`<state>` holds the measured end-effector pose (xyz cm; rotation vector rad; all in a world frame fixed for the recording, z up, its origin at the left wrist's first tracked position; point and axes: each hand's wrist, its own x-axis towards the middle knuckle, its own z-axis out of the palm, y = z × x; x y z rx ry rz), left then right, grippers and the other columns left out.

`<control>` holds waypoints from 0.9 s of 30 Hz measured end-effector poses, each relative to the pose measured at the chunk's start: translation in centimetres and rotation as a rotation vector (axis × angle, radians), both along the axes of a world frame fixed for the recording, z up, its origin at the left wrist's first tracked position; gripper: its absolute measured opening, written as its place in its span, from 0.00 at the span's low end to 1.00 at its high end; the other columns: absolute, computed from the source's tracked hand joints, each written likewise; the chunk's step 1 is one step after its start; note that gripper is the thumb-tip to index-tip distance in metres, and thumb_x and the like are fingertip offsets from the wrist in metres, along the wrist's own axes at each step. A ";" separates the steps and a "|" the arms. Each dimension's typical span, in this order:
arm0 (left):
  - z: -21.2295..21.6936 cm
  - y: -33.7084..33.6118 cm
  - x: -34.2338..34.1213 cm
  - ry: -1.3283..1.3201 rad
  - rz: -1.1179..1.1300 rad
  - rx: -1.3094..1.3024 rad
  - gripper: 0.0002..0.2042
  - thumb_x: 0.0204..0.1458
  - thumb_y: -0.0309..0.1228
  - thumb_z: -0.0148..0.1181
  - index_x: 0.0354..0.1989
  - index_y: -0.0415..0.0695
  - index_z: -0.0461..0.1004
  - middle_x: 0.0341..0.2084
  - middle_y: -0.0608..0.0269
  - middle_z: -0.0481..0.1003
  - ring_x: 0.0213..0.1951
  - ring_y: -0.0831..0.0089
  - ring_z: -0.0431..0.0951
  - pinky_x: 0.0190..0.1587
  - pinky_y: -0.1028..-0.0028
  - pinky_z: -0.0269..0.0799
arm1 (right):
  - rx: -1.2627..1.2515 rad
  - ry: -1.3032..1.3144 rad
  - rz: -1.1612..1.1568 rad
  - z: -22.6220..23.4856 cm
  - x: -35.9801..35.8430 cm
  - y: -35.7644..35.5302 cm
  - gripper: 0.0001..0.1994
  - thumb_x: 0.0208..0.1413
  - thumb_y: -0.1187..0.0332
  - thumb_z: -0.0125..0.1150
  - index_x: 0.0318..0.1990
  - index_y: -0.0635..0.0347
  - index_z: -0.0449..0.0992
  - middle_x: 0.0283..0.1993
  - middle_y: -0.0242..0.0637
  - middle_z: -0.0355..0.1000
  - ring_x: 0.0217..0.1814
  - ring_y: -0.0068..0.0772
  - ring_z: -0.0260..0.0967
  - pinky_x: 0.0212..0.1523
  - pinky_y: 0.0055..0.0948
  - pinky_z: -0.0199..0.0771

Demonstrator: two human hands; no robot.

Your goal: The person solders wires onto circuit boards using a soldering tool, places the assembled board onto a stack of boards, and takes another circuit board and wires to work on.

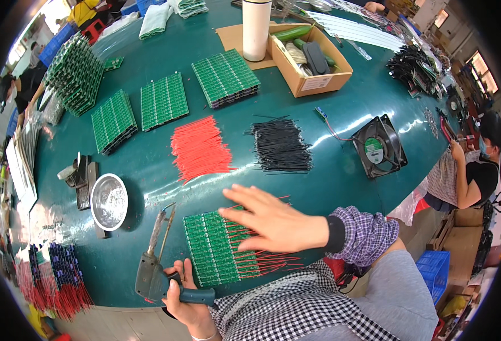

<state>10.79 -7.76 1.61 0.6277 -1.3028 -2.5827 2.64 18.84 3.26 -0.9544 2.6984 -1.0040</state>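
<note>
The left grip (189,312) is wrapped round a blue-handled soldering gun (148,277), just beside the left edge of a green circuit-board panel (208,244). The right grip (281,223) is spread wide above the panel's right part, where red wires (276,263) stick out past the edge; whether it touches them, I cannot tell. The panel lies near the close edge of the desk (330,190), whose surface shows between gun and metal bowl (121,190), and again between right grip and fan (373,150). The left palm faces up, gun tip pointing away from the body; the right is palm down, its checked sleeve (364,236) entering from the right. Farther out lie thin, straight strands in a red bundle (202,149) and a black bundle (281,145), then flat, rectangular board stacks (226,78) and an open-topped cardboard box (320,85).
</note>
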 end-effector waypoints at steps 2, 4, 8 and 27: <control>-0.1 -0.6 0.3 -0.011 0.053 -0.032 0.18 0.55 0.31 0.61 0.52 0.37 0.71 0.46 0.53 0.76 0.56 0.59 0.76 0.67 0.54 0.68 | -0.059 0.101 -0.138 0.2 -1.6 1.8 0.33 0.55 0.60 0.70 0.66 0.62 0.65 0.73 0.55 0.56 0.77 0.60 0.51 0.74 0.53 0.56; -0.6 -1.6 0.5 -0.017 0.070 -0.056 0.18 0.55 0.32 0.61 0.52 0.38 0.72 0.46 0.53 0.76 0.55 0.60 0.76 0.63 0.57 0.72 | 0.002 0.293 -0.275 1.2 -3.0 3.3 0.27 0.51 0.70 0.70 0.59 0.66 0.70 0.64 0.52 0.65 0.67 0.56 0.63 0.67 0.47 0.68; -1.2 -2.4 0.8 0.003 0.071 -0.035 0.17 0.57 0.31 0.61 0.53 0.37 0.72 0.46 0.52 0.77 0.47 0.65 0.78 0.50 0.68 0.77 | -0.016 0.291 -0.352 1.7 -5.1 4.5 0.21 0.53 0.75 0.67 0.56 0.68 0.73 0.57 0.46 0.69 0.60 0.48 0.67 0.61 0.39 0.72; -0.8 -3.1 1.9 -0.058 0.192 -0.182 0.22 0.49 0.24 0.63 0.54 0.34 0.70 0.43 0.48 0.76 0.25 0.73 0.72 0.23 0.78 0.68 | 0.126 0.443 -0.144 -3.0 -13.4 -4.4 0.08 0.46 0.76 0.65 0.36 0.63 0.75 0.41 0.41 0.69 0.47 0.45 0.69 0.45 0.41 0.77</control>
